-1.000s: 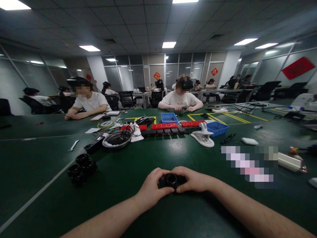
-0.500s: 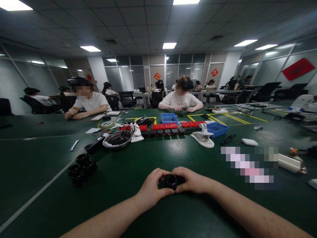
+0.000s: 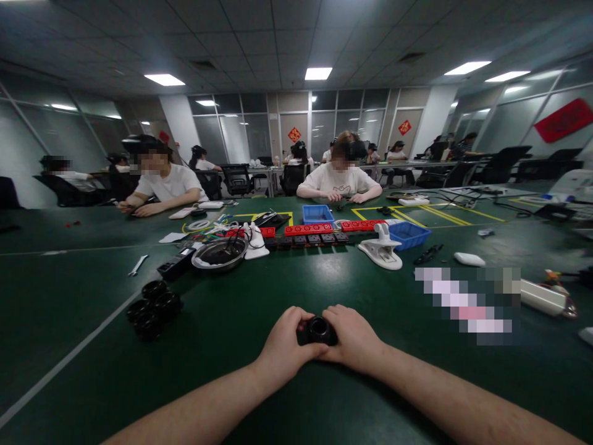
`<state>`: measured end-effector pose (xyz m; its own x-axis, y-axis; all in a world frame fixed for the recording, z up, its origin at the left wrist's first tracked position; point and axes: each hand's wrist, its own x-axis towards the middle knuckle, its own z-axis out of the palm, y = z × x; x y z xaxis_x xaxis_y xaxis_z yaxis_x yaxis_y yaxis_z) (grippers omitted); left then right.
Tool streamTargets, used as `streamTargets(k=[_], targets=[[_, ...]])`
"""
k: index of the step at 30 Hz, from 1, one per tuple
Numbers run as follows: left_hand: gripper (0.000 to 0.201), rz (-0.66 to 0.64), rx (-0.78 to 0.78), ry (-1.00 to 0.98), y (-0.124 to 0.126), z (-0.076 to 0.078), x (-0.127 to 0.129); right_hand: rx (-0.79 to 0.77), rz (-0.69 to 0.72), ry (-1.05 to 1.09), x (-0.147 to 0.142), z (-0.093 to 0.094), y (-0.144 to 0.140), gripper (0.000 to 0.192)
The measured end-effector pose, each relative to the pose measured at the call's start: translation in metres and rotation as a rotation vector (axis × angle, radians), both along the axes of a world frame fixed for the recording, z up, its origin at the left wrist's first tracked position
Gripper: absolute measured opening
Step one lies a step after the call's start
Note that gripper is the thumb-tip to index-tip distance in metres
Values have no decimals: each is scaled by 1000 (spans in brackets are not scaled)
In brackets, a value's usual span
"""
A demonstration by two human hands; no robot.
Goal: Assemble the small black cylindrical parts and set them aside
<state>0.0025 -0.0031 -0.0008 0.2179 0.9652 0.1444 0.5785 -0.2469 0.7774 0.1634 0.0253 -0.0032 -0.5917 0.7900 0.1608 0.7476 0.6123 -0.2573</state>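
right, the small black ring-shaped part [image 3: 317, 330] sits low over the green counter [image 3: 231, 334], just in front of the person, pinched from both sides so its open end faces up. the left hand [image 3: 285, 346] curls round its left flank, fingers clenched on it; the right hand [image 3: 354, 337] grasps the other side. both forearms angle inward, wrists near the counter. a cluster of similar black parts [image 3: 152, 301] lies well apart to the left.
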Motion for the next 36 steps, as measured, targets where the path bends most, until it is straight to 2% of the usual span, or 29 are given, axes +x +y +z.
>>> streamTargets(k=[3,6,11,14,21,25,32,36], targets=[[34,-43,18,-18,0,1,-1,-7,10,26,2,4,-1,54],[35,-96,10,-18,1,3,-3,-130,139,118,9,9,4,59],[41,-139,5,-30,1,3,-4,-364,370,205,21,14,18,43],[47,-140,17,-31,1,3,-4,-413,411,238,23,14,21,37],[40,-153,46,-18,0,1,-4,-412,345,248,20,11,18,35],[38,-151,47,-24,-1,2,-4,-361,242,212,18,7,17,37],[34,-2,78,-8,0,-2,0,-56,-12,57,2,-3,4,42],[33,58,85,10,0,-4,1,39,-79,-35,-5,-4,-3,43]])
